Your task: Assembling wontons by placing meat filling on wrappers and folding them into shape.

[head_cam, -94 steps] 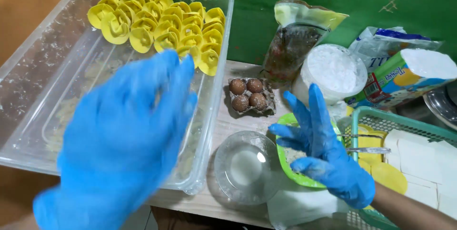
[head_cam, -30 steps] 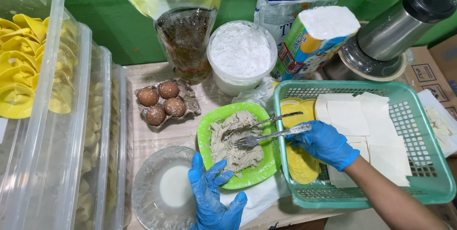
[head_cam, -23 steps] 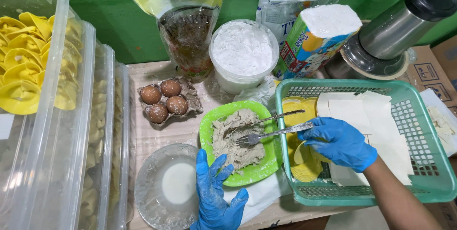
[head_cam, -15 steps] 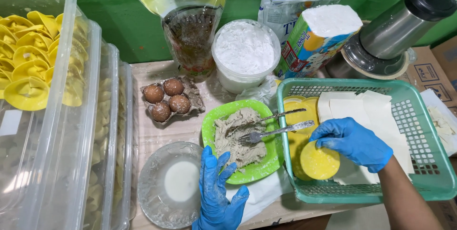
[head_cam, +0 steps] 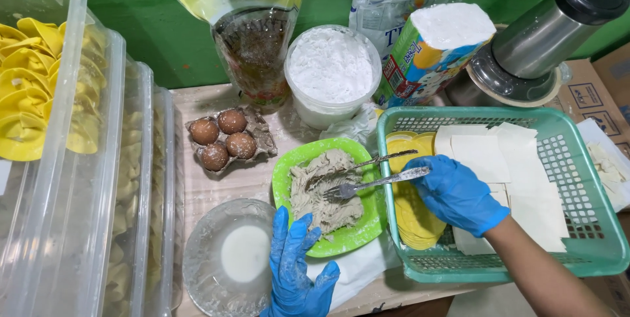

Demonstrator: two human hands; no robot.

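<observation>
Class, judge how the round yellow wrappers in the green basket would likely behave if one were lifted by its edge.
The yellow wrappers look thin and flat, so one would probably flop and feel light. Stacked tightly under the right hand, they may cling together. Being so thin, they could tear easily.

Bare tabletop [head_cam: 216, 189] strip between egg carton [head_cam: 223, 140], green plate [head_cam: 328, 195], glass bowl [head_cam: 230, 261]; elsewhere crowded.

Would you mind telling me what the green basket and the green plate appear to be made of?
The green basket looks like moulded plastic: matte, with a regular lattice of holes. The green plate also seems plastic, judging by its smooth, slightly glossy, uniformly coloured rim, though melamine is possible.
</observation>
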